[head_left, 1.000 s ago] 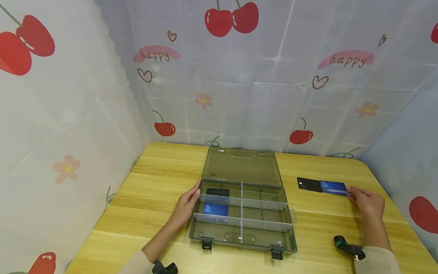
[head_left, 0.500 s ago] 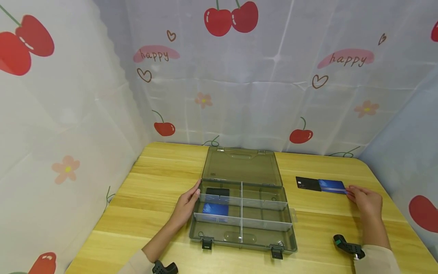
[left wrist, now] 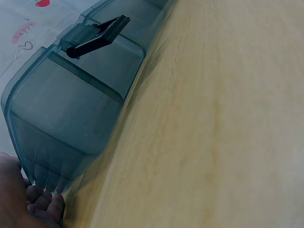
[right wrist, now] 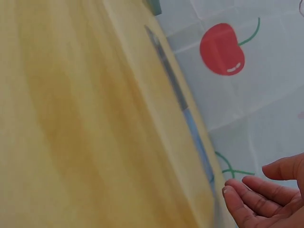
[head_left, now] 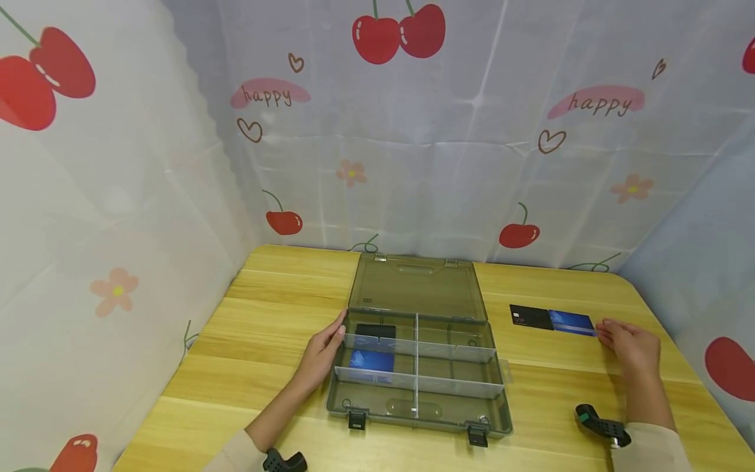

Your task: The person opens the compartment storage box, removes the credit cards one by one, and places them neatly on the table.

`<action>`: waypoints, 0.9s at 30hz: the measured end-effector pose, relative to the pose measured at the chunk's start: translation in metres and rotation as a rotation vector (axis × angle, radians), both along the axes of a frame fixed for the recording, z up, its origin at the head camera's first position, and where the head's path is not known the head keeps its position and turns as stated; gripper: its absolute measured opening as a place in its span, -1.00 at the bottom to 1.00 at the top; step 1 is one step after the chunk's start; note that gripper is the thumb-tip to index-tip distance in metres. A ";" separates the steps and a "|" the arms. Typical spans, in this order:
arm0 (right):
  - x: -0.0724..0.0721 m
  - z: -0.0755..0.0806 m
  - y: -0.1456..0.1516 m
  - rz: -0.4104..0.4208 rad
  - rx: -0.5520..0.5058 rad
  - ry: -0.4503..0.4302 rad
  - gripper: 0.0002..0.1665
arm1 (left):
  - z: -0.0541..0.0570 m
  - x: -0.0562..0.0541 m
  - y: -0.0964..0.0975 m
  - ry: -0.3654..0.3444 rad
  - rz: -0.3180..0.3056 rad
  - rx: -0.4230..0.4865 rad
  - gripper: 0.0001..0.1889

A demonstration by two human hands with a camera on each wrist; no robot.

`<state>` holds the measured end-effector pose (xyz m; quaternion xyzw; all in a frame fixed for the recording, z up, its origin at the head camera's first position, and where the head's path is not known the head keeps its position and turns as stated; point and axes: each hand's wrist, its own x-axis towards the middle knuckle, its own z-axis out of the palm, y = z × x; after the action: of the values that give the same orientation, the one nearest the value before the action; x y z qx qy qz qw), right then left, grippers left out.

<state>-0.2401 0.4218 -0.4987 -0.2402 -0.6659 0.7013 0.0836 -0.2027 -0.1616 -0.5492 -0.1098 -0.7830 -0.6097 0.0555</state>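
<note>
A clear grey storage box (head_left: 373, 406) lies open on the table, its lid folded back. My left hand (head_left: 321, 357) grips its left side, thumb at the rim; in the left wrist view the fingertips (left wrist: 56, 205) meet the outer wall. On the right, a blue card (head_left: 572, 322) lies end to end with a black card (head_left: 532, 316) marked VIP. My right hand (head_left: 632, 346) is just off the blue card's right end, fingers loosely bent, thumb apart and nothing held, as the right wrist view shows. In the box's left compartments lie another blue card (head_left: 371, 360) and a black card (head_left: 375, 331).
White dividers (head_left: 460, 388) split the box into several compartments. Two black latches (head_left: 357, 420) hang at its front edge. The lid (head_left: 419, 285) lies towards the back curtain (head_left: 436, 190), printed with cherries. The wooden table (head_left: 277, 308) extends on both sides.
The blue and black cards on the table have shifted slightly left. My right fingers, earlier at the blue card's end, have let go of it. My left hand has stayed at the box.
</note>
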 end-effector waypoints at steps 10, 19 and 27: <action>0.001 0.025 -0.015 0.071 0.061 0.098 -0.87 | 0.005 0.002 0.001 0.000 -0.006 0.001 -0.50; 0.012 0.066 -0.046 0.199 0.038 0.283 -0.91 | 0.001 0.000 -0.001 0.007 0.000 -0.006 -0.48; 0.023 0.088 -0.079 0.276 0.139 0.363 -0.78 | 0.003 0.000 0.003 -0.013 0.031 -0.015 -0.52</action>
<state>-0.2173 0.3424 -0.4103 -0.0107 -0.7132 0.6902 0.1216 -0.2026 -0.1585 -0.5457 -0.0938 -0.7897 -0.6035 0.0589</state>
